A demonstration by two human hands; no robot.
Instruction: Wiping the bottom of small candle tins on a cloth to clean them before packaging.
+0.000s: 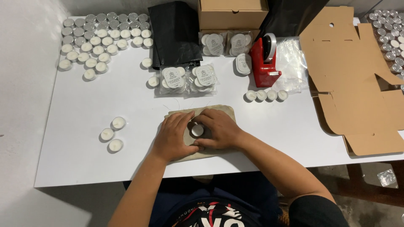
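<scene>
A white tealight candle (pixel 197 130) stands on a beige cloth (pixel 223 111) near the table's front edge. My left hand (pixel 173 136) and my right hand (pixel 219 129) curl around it from both sides, fingertips touching its rim. Most of the cloth is hidden under my hands. Three loose tealights (pixel 112 134) lie to the left of my left hand.
Many tealights (pixel 101 38) fill the back left corner. Clear packs of candles (pixel 187 78) lie beyond the cloth, more packs (pixel 225 43) before a cardboard box (pixel 232 12). A red tape dispenser (pixel 265 61), three tealights (pixel 266 95), flat cardboard (pixel 353 75), a black bag (pixel 174 33).
</scene>
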